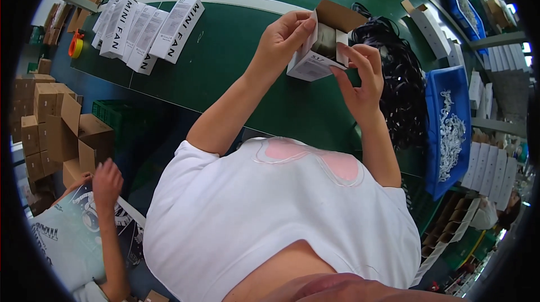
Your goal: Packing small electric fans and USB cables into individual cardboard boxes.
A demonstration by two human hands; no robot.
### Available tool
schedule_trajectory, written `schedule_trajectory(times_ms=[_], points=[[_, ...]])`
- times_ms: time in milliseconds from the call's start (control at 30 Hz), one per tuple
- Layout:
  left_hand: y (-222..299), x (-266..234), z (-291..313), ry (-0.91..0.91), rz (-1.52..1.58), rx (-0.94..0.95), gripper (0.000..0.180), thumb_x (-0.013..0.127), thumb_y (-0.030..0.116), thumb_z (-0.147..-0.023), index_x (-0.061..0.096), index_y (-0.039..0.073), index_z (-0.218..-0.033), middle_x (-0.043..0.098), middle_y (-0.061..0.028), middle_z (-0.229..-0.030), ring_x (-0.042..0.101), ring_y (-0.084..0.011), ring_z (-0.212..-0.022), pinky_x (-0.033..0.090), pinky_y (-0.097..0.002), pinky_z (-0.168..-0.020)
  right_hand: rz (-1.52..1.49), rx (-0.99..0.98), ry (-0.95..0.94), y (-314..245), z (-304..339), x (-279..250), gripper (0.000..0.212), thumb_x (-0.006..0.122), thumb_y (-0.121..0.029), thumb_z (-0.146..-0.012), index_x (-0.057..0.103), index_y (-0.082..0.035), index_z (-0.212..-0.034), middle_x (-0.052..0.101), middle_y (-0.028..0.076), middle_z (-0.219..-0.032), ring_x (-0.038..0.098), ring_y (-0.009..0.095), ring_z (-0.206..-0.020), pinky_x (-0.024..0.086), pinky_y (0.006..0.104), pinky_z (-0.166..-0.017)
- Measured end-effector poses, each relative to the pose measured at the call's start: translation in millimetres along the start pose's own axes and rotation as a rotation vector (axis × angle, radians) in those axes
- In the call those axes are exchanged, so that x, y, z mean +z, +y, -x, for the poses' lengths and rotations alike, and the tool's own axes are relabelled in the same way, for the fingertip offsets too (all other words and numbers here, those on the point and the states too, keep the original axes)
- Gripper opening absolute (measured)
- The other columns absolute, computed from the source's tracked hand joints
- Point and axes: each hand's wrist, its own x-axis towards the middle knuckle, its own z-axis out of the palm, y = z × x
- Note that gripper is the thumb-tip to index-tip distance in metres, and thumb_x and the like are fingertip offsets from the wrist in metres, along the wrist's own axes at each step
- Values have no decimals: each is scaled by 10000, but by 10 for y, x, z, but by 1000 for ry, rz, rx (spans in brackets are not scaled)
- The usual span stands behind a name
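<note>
A small white carton [309,69] with a raised brown-lined lid stands tilted on the green table in front of me. My left hand [284,34] grips its left upper edge, thumb along the rim. My right hand [363,74] pinches the near right side flap between thumb and fingers. Inside the carton sits a dark grey-green content [325,40], whose kind I cannot make out. Just right of the carton lies a heap of glossy black straps or cords [394,65].
Several closed white cartons [147,34] lie at the table's left, near a yellow-and-red tape roll [76,45]. A blue tray [432,133] of white cables stands at the right. Brown boxes [53,102] and a co-worker's hand [107,184] are at the left.
</note>
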Motion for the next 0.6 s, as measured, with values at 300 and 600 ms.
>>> schedule_trajectory(times_ms=[300, 600], points=[[31, 76, -14, 29, -78, 100, 397, 709, 201, -909, 585, 59, -1258, 637, -50, -1033, 528, -82, -769, 424, -170, -665, -90, 6, -38, 49, -10, -37, 366, 759, 50, -766, 695, -59, -1110, 538, 61, -1013, 528, 165, -763, 470, 255, -652], [11, -246, 145, -2, -281, 509, 405, 771, 150, -809, 676, 105, -1200, 677, -61, -1186, 543, -101, -731, 453, -201, -617, -221, 2, -25, -10, -7, 219, 568, 733, 84, -742, 579, -58, -1270, 562, 75, -979, 551, 176, -763, 519, 287, -712]])
